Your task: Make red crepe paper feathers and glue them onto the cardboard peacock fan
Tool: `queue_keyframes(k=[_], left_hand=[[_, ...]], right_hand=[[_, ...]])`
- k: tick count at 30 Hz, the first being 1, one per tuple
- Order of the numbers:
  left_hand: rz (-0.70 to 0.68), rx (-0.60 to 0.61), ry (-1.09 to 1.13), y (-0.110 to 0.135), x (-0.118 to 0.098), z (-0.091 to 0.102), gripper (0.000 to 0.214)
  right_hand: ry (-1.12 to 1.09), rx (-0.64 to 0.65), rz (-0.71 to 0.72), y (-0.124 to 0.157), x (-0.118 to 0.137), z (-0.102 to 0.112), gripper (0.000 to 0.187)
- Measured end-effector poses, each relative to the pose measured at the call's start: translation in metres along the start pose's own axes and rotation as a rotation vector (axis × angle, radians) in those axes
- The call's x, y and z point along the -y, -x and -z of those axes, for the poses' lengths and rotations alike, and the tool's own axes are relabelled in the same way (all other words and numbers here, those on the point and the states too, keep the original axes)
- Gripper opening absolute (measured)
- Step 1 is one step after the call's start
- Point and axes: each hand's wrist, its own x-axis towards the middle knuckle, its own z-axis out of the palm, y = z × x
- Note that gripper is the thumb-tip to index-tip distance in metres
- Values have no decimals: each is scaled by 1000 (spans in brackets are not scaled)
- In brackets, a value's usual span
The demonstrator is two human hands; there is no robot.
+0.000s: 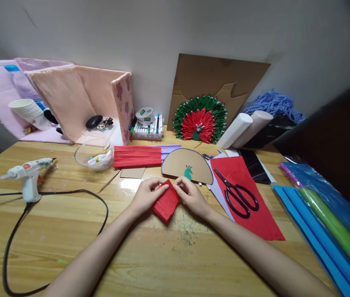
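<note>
A small folded piece of red crepe paper [166,203] lies on the wooden table [150,255] between both hands. My left hand [146,196] pinches its upper left edge with closed fingers. My right hand [191,195] grips its upper right corner, fingers curled on it. Just behind the hands lies a brown cardboard semicircle [178,164] with a small green peacock body [188,172] at its base. A pleated red crepe paper bundle [137,156] lies to the left of the semicircle.
Black scissors [238,195] rest on a red paper sheet [255,206] at the right. A glue gun [29,174] with a black cord [54,193] stands at the left. A glass bowl [95,154], markers [148,128], a finished peacock fan [200,119] and blue paper rolls [320,222] surround the work area.
</note>
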Motion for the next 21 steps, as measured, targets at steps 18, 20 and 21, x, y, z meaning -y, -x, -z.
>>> queue_keyframes(k=[18,20,21], left_hand=[[150,34,-128,2,-8,7,30],[207,14,-5,3,-8,4,26],[240,3,59,3,-7,3,23]], right_hand=[[748,-324,592,5,-2,2,6],[899,-250,743,7,1,-1,8],[963,-210,792,8,3,-2,8]])
